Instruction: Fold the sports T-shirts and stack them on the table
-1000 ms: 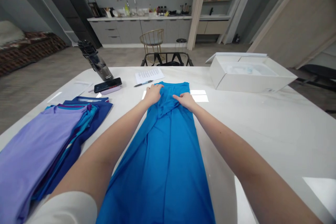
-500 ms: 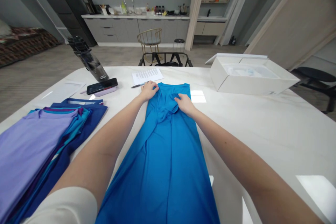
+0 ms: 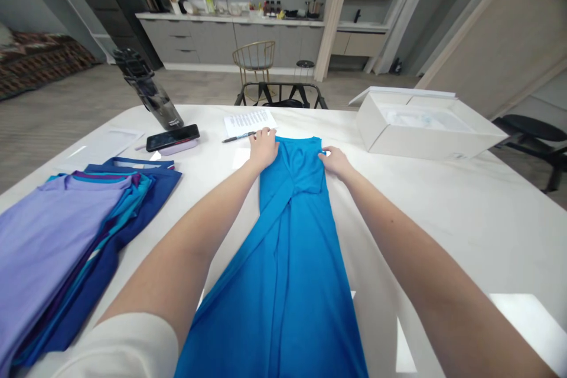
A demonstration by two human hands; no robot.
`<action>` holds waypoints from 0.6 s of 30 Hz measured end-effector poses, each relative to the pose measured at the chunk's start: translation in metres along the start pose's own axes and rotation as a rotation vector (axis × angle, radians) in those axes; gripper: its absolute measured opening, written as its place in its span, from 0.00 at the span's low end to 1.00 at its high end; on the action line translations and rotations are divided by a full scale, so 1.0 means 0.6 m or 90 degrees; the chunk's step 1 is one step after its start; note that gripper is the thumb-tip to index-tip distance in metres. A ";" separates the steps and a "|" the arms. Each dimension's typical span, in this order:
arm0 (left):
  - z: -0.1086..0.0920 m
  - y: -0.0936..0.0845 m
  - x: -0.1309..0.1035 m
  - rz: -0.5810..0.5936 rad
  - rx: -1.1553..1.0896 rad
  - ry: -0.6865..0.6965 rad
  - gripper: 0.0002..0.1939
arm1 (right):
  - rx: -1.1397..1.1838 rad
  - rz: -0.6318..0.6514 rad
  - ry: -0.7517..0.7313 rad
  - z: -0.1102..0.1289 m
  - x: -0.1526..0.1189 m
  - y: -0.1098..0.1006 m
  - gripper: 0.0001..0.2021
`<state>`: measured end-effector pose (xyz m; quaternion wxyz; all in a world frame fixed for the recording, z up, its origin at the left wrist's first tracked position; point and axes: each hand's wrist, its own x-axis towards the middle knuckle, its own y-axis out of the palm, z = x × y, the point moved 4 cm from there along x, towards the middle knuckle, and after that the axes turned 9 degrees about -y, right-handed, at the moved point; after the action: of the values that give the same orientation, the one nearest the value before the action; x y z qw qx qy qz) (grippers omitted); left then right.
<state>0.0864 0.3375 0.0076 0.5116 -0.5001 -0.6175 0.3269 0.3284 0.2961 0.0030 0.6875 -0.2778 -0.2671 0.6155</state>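
Note:
A long blue garment [image 3: 305, 230] lies lengthwise on the white table [image 3: 443, 218], its narrow end away from me and a band running diagonally across it. At the garment's upper left corner, my left hand [image 3: 264, 147] is closed on the edge of the fabric, close to a pen [image 3: 239, 137]. My right hand [image 3: 335, 161] pinches the upper right edge between thumb and fingers.
Folded clothes [image 3: 66, 218] are stacked at the left. Behind them are a phone [image 3: 172, 138] and a dark bottle [image 3: 155, 94]. A printed sheet [image 3: 248, 121] lies beyond the pen. An open white box [image 3: 420, 136] stands at the back right.
My right hand has moved right, from the middle of the fabric to its right edge. My left hand has shifted slightly right. The garment's upper part is spread flatter, and the diagonal band shows more clearly.

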 end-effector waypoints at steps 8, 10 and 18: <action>-0.011 0.029 -0.094 0.239 0.004 0.175 0.27 | -0.324 0.009 -0.205 0.015 -0.092 0.045 0.23; -0.008 0.025 -0.122 0.240 -0.004 0.165 0.30 | -0.382 -0.001 -0.215 0.021 -0.109 0.044 0.22; -0.002 -0.035 -0.248 0.251 -0.074 0.185 0.26 | -0.334 0.030 -0.346 0.075 -0.217 0.056 0.19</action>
<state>0.0782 0.1898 -0.0184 0.4915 -0.6813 -0.4459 0.3088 0.2598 0.1717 0.0073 0.4823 -0.2771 -0.5820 0.5931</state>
